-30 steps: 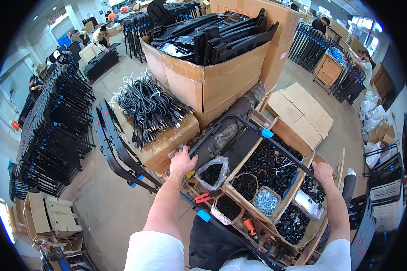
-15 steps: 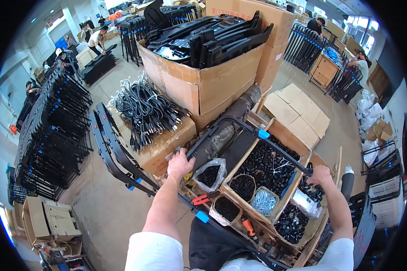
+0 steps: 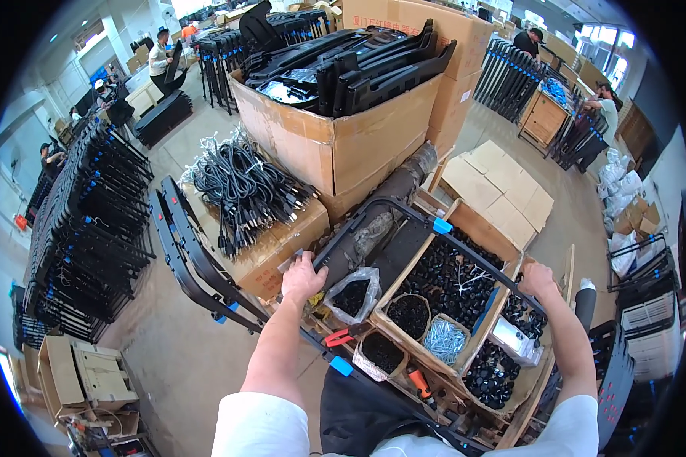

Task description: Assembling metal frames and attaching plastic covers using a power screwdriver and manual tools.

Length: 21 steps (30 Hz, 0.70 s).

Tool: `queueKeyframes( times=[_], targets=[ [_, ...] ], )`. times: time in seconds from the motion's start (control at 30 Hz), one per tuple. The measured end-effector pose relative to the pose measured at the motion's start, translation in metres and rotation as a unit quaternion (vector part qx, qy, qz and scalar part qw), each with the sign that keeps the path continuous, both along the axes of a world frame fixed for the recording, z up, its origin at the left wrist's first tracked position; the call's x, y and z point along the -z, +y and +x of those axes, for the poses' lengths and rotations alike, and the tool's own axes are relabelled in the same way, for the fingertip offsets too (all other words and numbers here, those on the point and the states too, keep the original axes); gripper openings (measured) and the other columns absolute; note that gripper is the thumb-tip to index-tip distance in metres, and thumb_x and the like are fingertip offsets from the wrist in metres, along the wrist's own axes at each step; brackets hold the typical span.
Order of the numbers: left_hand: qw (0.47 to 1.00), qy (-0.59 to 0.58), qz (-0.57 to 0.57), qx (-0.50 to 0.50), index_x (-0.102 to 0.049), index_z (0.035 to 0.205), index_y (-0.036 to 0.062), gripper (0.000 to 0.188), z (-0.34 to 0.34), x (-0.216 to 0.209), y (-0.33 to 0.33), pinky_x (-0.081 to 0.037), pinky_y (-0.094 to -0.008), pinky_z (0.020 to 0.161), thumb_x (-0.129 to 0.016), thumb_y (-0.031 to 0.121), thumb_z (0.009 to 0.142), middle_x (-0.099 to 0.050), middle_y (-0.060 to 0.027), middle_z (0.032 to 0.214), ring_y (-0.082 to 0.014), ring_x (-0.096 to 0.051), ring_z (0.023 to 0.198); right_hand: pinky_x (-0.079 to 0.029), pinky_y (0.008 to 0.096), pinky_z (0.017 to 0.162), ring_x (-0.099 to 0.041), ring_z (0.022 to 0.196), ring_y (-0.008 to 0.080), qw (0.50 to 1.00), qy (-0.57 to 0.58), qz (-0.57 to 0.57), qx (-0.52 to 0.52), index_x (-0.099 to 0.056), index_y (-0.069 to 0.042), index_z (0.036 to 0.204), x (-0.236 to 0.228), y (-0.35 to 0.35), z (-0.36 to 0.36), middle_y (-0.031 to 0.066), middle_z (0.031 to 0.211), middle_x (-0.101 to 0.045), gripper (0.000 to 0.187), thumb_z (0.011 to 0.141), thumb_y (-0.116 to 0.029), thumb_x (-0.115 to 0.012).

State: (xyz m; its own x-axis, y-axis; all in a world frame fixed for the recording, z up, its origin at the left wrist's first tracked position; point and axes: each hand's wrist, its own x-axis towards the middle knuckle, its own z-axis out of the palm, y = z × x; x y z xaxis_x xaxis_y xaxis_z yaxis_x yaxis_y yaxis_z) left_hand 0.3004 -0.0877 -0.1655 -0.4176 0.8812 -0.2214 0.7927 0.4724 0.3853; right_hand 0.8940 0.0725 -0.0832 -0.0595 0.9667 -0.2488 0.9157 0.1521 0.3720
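A black tubular frame point(image 3: 472, 257) with blue clips spans the wooden parts tray in front of me. My left hand point(image 3: 303, 277) is closed around its left side, beside a clear bag point(image 3: 352, 295) of small black parts. My right hand point(image 3: 538, 280) is closed around its right side, above the tray's right compartments. Under the frame, the wooden tray point(image 3: 395, 283) holds black plastic parts point(image 3: 434, 276) and a carton of silver screws point(image 3: 444, 340). Red-handled pliers point(image 3: 341, 336) and an orange-handled screwdriver point(image 3: 419, 383) lie nearer to me.
Bundled black cables point(image 3: 244, 186) lie on a carton left of a large cardboard box point(image 3: 381, 148) full of black panels. More black frames point(image 3: 194, 255) lean at the left, and rows of frames point(image 3: 91, 221) stand beyond. Several people work in the background.
My right hand has shifted slightly up along the frame's right side. My left hand and the frame stay nearly in place. A person at the back left has straightened up, holding a black panel.
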Motion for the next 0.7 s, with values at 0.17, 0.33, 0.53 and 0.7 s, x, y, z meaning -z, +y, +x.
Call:
queueKeyframes(
  times=[0.17, 0.33, 0.53, 0.7],
  targets=[
    [1.000, -0.008, -0.002, -0.006, -0.052, 0.141, 0.0095, 0.063, 0.002, 0.003, -0.003, -0.046, -0.0491, 0.112, -0.066, 0.047, 0.093, -0.060, -0.0203, 0.141, -0.0372, -0.058, 0.132, -0.062, 0.0428, 0.088, -0.077, 0.103, 0.0323, 0.987, -0.089, -0.132, -0.021, -0.080, -0.005, 0.101, -0.004, -0.005, 0.005, 0.0193, 0.107, -0.078, 0.033, 0.074, -0.023, -0.073],
    [0.999, 0.007, 0.037, 0.016, -0.055, 0.137, 0.0073, 0.061, 0.002, 0.013, 0.003, -0.048, -0.0509, 0.109, -0.067, 0.046, 0.091, -0.065, -0.0241, 0.130, -0.0405, -0.062, 0.125, -0.062, 0.0432, 0.084, -0.077, 0.098, 0.0334, 0.982, -0.055, -0.178, 0.043, -0.081, -0.007, 0.093, 0.008, -0.005, 0.025, 0.0172, 0.101, -0.079, 0.024, 0.074, -0.018, -0.074],
    [0.997, 0.047, 0.063, 0.023, -0.055, 0.134, 0.0069, 0.060, -0.006, 0.019, 0.006, -0.048, -0.0515, 0.106, -0.072, 0.045, 0.090, -0.066, -0.0213, 0.131, -0.0412, -0.062, 0.124, -0.061, 0.0483, 0.087, -0.075, 0.101, 0.0379, 0.997, 0.034, -0.064, -0.005, -0.079, -0.005, 0.102, 0.001, -0.006, 0.011, 0.0218, 0.105, -0.077, 0.026, 0.082, -0.015, -0.066],
    [0.998, 0.028, 0.049, 0.018, -0.053, 0.136, 0.0075, 0.060, 0.001, 0.011, 0.012, -0.050, -0.0524, 0.104, -0.070, 0.044, 0.092, -0.064, -0.0205, 0.134, -0.0414, -0.059, 0.126, -0.062, 0.0443, 0.087, -0.077, 0.100, 0.0339, 0.997, 0.054, 0.050, 0.010, -0.079, -0.005, 0.100, 0.002, -0.021, 0.022, 0.0182, 0.104, -0.078, 0.023, 0.086, -0.015, -0.064]
  ],
)
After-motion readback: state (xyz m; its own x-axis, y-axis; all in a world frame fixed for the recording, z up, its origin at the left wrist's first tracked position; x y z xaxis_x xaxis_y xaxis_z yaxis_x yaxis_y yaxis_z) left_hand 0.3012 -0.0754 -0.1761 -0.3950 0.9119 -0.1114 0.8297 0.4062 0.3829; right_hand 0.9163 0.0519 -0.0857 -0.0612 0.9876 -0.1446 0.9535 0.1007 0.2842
